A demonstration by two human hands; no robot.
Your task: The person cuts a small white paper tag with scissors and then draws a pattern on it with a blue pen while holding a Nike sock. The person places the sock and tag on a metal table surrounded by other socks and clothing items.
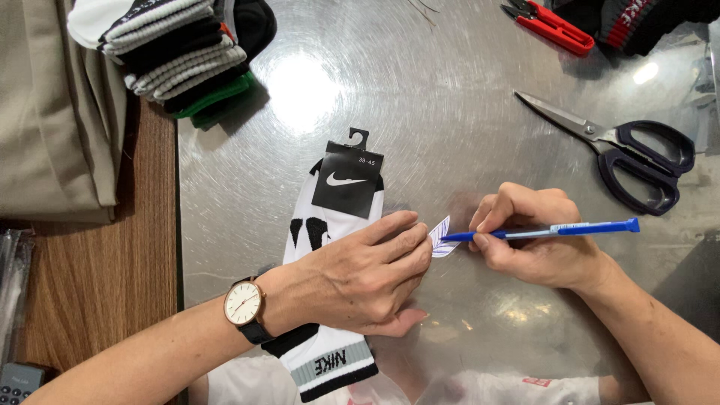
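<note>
A folded white and black sock pair (328, 225) with a black card hanger lies on the shiny metal table (450, 112). My left hand (360, 274), with a wristwatch on the wrist, presses flat on the sock and pins a small white paper tag (441, 238) with its fingertips. Gripped in my right hand (536, 236) is a blue pen (555, 229), whose tip touches the tag.
A stack of folded socks (176, 56) sits at the back left, with beige fabric (52, 112) over a wooden surface. Dark-handled scissors (622, 150) lie at the right, red snips (551, 26) at the back. A calculator corner (19, 382) shows bottom left.
</note>
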